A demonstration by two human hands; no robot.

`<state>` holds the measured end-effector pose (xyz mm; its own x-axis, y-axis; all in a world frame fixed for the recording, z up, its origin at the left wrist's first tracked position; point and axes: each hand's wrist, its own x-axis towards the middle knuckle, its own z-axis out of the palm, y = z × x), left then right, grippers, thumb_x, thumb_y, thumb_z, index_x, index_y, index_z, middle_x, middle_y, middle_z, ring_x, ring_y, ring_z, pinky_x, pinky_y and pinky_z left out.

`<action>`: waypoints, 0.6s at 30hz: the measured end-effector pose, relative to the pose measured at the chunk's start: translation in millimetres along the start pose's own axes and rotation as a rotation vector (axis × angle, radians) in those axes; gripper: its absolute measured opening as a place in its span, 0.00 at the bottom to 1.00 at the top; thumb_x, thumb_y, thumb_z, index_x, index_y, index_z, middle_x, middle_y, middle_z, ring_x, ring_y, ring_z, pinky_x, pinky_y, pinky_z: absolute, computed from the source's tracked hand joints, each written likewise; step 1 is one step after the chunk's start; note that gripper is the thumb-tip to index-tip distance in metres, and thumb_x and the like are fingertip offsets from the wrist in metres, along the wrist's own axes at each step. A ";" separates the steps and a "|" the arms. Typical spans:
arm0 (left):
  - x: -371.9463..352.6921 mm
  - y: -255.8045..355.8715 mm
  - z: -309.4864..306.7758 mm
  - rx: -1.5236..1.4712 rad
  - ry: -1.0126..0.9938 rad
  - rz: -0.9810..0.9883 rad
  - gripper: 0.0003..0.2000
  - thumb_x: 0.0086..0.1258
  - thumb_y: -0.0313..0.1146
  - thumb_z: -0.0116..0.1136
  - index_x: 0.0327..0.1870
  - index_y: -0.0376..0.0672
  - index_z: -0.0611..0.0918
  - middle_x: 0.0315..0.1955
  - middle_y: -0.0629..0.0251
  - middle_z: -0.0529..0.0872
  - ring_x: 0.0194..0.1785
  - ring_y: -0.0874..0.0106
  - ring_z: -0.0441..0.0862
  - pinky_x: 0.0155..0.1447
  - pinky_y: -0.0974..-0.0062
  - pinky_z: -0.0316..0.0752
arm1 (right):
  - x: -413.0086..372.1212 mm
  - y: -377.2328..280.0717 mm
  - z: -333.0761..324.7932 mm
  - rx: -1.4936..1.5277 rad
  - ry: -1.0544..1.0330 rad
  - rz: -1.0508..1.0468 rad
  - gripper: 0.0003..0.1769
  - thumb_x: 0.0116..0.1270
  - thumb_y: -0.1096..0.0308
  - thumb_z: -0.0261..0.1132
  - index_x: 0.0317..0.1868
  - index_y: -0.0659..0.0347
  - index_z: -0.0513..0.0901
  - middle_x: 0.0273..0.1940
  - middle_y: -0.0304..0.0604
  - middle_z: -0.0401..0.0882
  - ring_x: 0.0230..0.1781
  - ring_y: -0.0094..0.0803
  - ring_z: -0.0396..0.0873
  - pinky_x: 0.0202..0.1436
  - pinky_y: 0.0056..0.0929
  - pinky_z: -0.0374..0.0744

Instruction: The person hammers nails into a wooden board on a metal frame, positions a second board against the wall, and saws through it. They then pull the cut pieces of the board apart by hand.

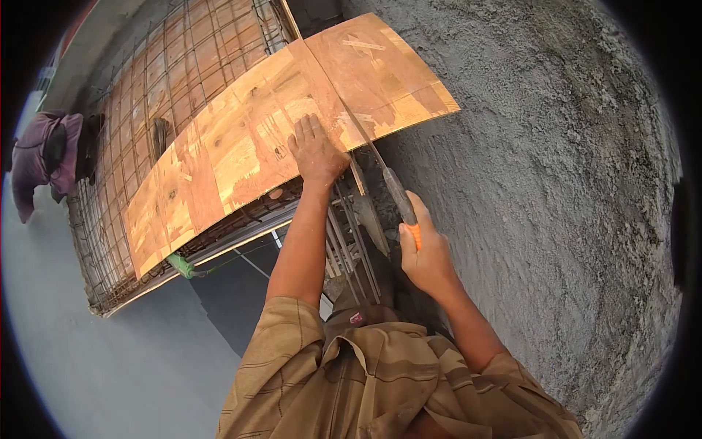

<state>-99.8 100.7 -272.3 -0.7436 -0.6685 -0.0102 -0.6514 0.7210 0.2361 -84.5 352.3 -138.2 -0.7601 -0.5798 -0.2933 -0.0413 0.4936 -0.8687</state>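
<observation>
Plywood, a long orange-brown sheet, lies tilted across the top of a steel rebar cage, with its far end reaching over the rough grey concrete on my right. My left hand is open and pressed flat on the sheet, fingers spread, just beside the cut line. My right hand is closed around the orange grip of a handsaw. Its blade runs up and away from me and meets the near edge of the sheet right next to my left hand. A green piece sticks out beneath the sheet's lower edge. A purple garment hangs at the cage's far left side.
</observation>
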 end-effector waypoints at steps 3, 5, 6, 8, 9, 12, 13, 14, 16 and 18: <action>7.7 -6.9 12.4 0.005 0.053 0.019 0.46 0.57 0.41 0.69 0.77 0.32 0.61 0.77 0.47 0.63 0.82 0.53 0.54 0.83 0.52 0.46 | -45.4 11.5 -6.7 -0.081 0.111 -0.199 0.31 0.76 0.66 0.57 0.77 0.58 0.62 0.45 0.70 0.84 0.44 0.70 0.82 0.49 0.56 0.82; 3.9 -4.2 6.1 -0.024 0.051 -0.007 0.47 0.56 0.41 0.69 0.77 0.32 0.61 0.77 0.47 0.63 0.82 0.53 0.54 0.83 0.52 0.46 | 30.4 -2.3 2.5 -0.078 0.046 -0.085 0.30 0.75 0.66 0.57 0.76 0.59 0.63 0.44 0.70 0.84 0.43 0.71 0.82 0.48 0.57 0.82; 2.1 -0.2 3.1 -0.031 0.039 0.005 0.47 0.55 0.40 0.70 0.77 0.32 0.61 0.77 0.47 0.63 0.82 0.53 0.54 0.83 0.52 0.46 | 87.4 -2.4 23.2 -0.119 0.047 -0.106 0.29 0.75 0.65 0.56 0.74 0.61 0.64 0.41 0.71 0.84 0.43 0.71 0.81 0.46 0.60 0.81; -0.8 0.3 -7.2 0.001 0.023 -0.008 0.48 0.54 0.40 0.70 0.77 0.32 0.62 0.77 0.47 0.63 0.82 0.53 0.55 0.83 0.52 0.47 | 133.7 11.9 52.3 -0.114 0.097 -0.177 0.28 0.76 0.64 0.57 0.73 0.60 0.65 0.38 0.72 0.83 0.42 0.72 0.81 0.45 0.62 0.79; 4.6 4.8 -9.0 -0.003 0.013 -0.002 0.48 0.54 0.40 0.70 0.76 0.32 0.62 0.77 0.47 0.64 0.82 0.53 0.55 0.83 0.52 0.48 | 117.7 7.1 39.5 -0.085 0.095 -0.164 0.28 0.76 0.64 0.57 0.73 0.60 0.64 0.38 0.72 0.83 0.42 0.72 0.81 0.45 0.62 0.79; 8.2 -6.5 11.6 0.018 0.138 0.062 0.46 0.54 0.43 0.69 0.75 0.30 0.64 0.74 0.45 0.67 0.80 0.52 0.59 0.80 0.50 0.52 | -26.3 9.1 -4.3 -0.122 0.026 -0.102 0.33 0.74 0.70 0.59 0.78 0.60 0.61 0.50 0.69 0.84 0.47 0.66 0.84 0.53 0.53 0.84; 3.8 -3.3 6.1 0.031 0.099 0.031 0.46 0.54 0.43 0.69 0.74 0.30 0.64 0.74 0.45 0.67 0.80 0.52 0.59 0.80 0.50 0.53 | -54.2 3.9 -12.2 -0.163 0.112 -0.304 0.34 0.73 0.73 0.59 0.78 0.60 0.61 0.55 0.68 0.83 0.50 0.64 0.85 0.55 0.50 0.84; -0.7 -9.4 7.4 0.036 0.100 0.027 0.46 0.54 0.43 0.69 0.74 0.30 0.65 0.74 0.45 0.67 0.80 0.52 0.60 0.80 0.50 0.53 | -54.0 10.3 -8.6 -0.127 0.084 -0.255 0.34 0.73 0.72 0.59 0.78 0.60 0.61 0.54 0.68 0.83 0.50 0.65 0.85 0.55 0.50 0.83; 7.4 -5.0 12.9 0.031 0.136 0.046 0.46 0.53 0.42 0.68 0.74 0.30 0.65 0.74 0.44 0.67 0.80 0.52 0.60 0.80 0.51 0.53 | -16.4 16.6 -9.1 -0.063 0.064 -0.179 0.33 0.74 0.71 0.59 0.78 0.59 0.62 0.53 0.69 0.83 0.50 0.67 0.84 0.55 0.52 0.83; 1.3 -2.6 15.5 0.044 0.116 0.046 0.46 0.53 0.40 0.69 0.75 0.30 0.64 0.74 0.45 0.67 0.80 0.52 0.59 0.81 0.52 0.52 | 93.5 19.6 35.0 -0.105 0.055 -0.112 0.32 0.75 0.65 0.59 0.77 0.54 0.62 0.40 0.71 0.84 0.43 0.72 0.81 0.46 0.61 0.80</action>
<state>-101.3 100.8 -288.0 -0.7521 -0.6494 0.1126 -0.6251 0.7570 0.1905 -133.7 285.0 -196.6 -0.7813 -0.5999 -0.1725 -0.1926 0.4946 -0.8475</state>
